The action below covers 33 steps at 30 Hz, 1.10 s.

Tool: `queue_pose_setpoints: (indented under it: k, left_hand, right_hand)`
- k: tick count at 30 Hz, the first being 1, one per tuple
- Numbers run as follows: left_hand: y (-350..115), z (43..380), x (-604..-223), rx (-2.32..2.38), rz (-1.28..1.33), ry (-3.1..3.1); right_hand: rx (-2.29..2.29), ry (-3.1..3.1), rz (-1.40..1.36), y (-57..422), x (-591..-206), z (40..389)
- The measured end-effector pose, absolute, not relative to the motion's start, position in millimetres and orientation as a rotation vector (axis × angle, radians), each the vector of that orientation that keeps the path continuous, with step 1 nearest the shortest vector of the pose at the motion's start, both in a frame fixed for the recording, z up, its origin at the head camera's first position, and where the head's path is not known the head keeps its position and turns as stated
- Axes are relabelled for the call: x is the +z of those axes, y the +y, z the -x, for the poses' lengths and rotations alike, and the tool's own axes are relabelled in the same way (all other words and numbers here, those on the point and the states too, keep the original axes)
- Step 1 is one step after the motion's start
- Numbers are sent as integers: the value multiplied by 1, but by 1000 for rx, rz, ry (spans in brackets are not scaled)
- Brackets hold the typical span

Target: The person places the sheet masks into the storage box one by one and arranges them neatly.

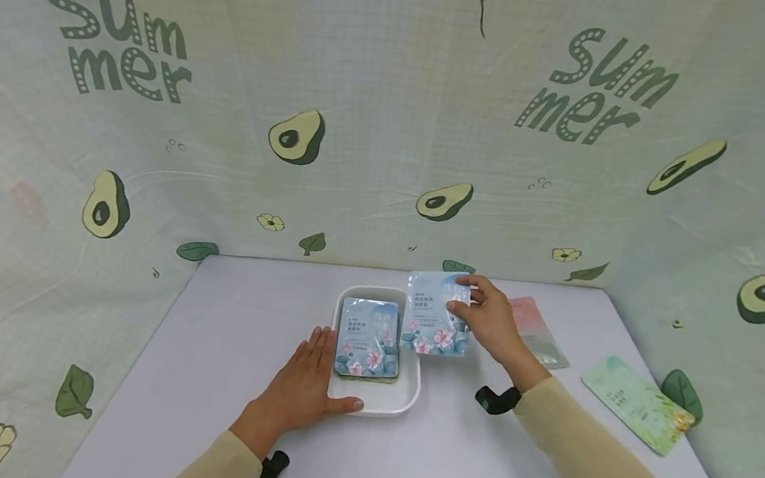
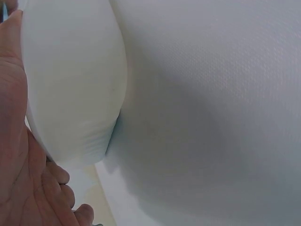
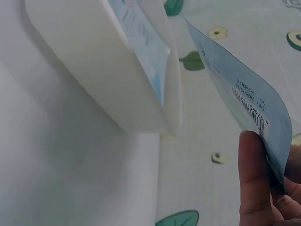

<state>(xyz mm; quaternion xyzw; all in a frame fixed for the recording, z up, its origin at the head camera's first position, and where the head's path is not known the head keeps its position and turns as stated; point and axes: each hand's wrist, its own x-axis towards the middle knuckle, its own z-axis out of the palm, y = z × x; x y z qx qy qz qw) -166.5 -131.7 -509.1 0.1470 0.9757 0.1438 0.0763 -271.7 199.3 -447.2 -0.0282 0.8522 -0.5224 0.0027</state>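
Observation:
My right hand [image 1: 494, 321] pinches a flat blue sachet [image 1: 432, 312] with pink flowers by its right side, raised over the right rim of a white plastic tray [image 1: 410, 397]. The sachet's back, with barcode and printed dates, faces the right wrist camera, where a finger [image 3: 254, 174] presses against it. Inside the tray lies a stack topped by a matching blue sachet [image 1: 367, 332]; those beneath show only as edges. My left hand [image 1: 305, 380] rests along the tray's left side with fingers straight and thumb over the front rim. In the left wrist view, its palm lies by the tray wall [image 2: 75, 89].
To the right on the white table [image 1: 221, 361] lie a pink and silver sachet [image 1: 538, 332], partly behind my right hand, and a green sachet [image 1: 641, 402] near the right edge. A cloth printed with avocados [image 1: 443, 201] hangs behind and at both sides.

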Motion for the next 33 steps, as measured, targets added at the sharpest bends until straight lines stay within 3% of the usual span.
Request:
queue_pose_setpoints:
  k: [15, 26, 33]
  left_hand:
    - [-132, 168, -510, 405, -465, 2944]
    - [-132, 167, -512, 419, -476, 2951]
    - [-130, 166, -512, 433, -462, 2953]
  right_hand:
    - [-1525, 2581, 165, 108, -478, 269]
    - [-1089, 2799, 411, 95, -490, 271]
    - [-1032, 2833, 415, 95, -490, 267]
